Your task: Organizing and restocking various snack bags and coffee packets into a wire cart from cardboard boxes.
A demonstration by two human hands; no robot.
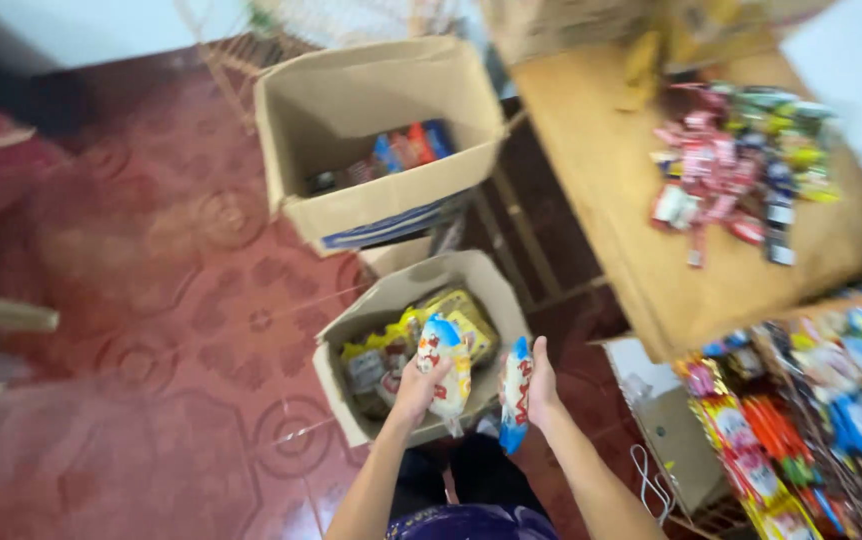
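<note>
Snack packets: one is held in the left hand (417, 385), one (516, 393) in the right hand (543, 385), fingers closed round each, above the near box (406, 300). More packets are left inside it; others are heaped on the table (601, 180) beyond.

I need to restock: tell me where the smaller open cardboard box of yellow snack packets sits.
In the head view, the smaller open cardboard box sits on the red patterned tile floor, low centre, just ahead of both hands, below the larger open cardboard box and left of the wooden table.

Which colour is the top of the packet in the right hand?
Blue, on the packet in the right hand; head view.
</note>
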